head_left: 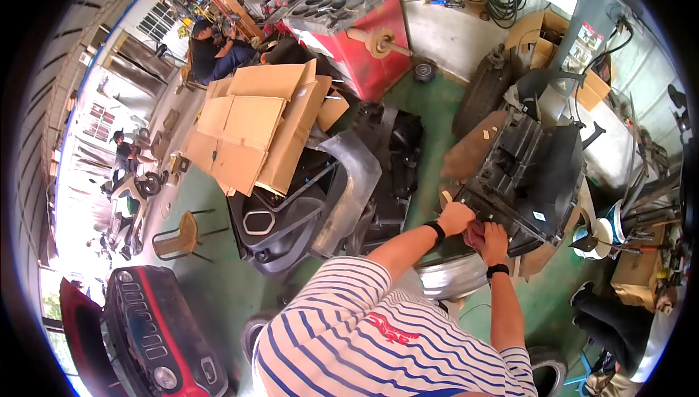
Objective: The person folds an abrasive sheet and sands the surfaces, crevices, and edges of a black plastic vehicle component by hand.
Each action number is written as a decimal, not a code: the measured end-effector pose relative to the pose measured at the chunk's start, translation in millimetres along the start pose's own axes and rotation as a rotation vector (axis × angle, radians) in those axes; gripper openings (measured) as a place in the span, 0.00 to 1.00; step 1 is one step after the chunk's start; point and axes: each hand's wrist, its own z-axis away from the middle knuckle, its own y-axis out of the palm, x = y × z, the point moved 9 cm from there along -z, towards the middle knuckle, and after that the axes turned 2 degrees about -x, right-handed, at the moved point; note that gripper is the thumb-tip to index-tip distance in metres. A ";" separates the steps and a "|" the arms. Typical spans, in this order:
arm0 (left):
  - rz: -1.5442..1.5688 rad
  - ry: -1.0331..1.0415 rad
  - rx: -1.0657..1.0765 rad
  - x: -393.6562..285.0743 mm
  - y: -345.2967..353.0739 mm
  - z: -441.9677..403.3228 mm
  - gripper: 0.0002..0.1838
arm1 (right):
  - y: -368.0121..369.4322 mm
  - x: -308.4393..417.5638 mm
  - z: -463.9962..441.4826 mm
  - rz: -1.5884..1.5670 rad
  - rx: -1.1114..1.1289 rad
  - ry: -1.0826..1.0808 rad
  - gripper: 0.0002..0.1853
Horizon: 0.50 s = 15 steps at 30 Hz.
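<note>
- The left hand (455, 218) is curled at the near edge of a large black plastic car part (535, 167), its fingers bent inward; I cannot tell whether it is pinching anything.
- The right hand (496, 242) is just beside it, its fingers bunched around a dull red bundle, probably a cloth (475, 234), though the view there is too small to be sure.
- This bundle sits between the two hands, by the near edge of the black part.
- Both wrists carry black bands, and the arms come out of a white shirt with blue stripes (357, 324).
- The black part rests over brown cardboard (470, 146), which shows along its left side.
- A silver wheel rim (453, 276) lies just below the hands, on the green floor (502, 317).
- To the left lie a grey curved body panel (353, 178) and black interior trim (287, 226), with flattened cardboard boxes (244, 120) on top of the trim.
- Beyond them stands a red wheel balancer (371, 47), its shaft pointing out to the right.
- A tyre (483, 91) leans near the wall, behind the black part.
- A red and black front bumper (156, 328) lies at lower left, near a wooden chair (182, 237).
- A person in dark clothes (211, 51) sits at upper left; another person's dark trousers (615, 324) show at lower right.
</note>
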 end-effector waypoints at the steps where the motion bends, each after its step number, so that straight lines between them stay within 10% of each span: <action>1: 0.145 -0.042 -0.100 5.8 -12.0 6.2 0.07 | -0.8 0.7 3.0 0.003 0.004 -0.004 0.18; 9: 0.719 -0.269 -0.211 0.3 -27.1 44.0 0.15 | -16.8 -2.6 19.8 -0.066 -0.058 -0.111 0.24; 15: 0.589 -0.100 -0.169 -50.2 -62.2 99.1 0.21 | -55.6 0.8 66.1 -0.459 -0.206 0.014 0.31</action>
